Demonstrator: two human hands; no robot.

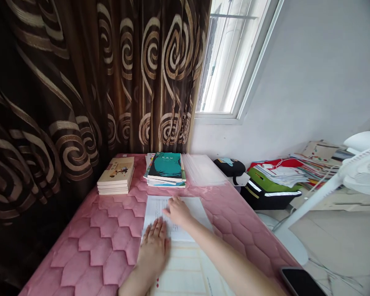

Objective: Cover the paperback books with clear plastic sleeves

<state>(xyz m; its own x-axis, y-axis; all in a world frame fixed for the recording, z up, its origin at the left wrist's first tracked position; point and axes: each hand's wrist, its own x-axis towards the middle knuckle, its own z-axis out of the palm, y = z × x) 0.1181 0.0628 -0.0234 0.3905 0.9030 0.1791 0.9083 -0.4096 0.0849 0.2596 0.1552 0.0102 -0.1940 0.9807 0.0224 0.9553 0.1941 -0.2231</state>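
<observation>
An open book with printed white pages (191, 207) lies in the middle of a pink quilted surface (107, 242). My left hand (154, 246) lies flat on its near left page, fingers stretched out and together. My right hand (178, 211) rests on the middle of the far page, fingers spread a little, holding nothing. The book's nearer part (185, 275) shows pale lined paper.
At the far edge sit a stack of beige books (116, 176), a pile topped by a teal book (166, 168) and clear plastic sleeves (203, 169). A dark phone (300, 281) lies at the near right corner. Right of the surface are a black bag (267, 193), papers and a white fan (362, 168).
</observation>
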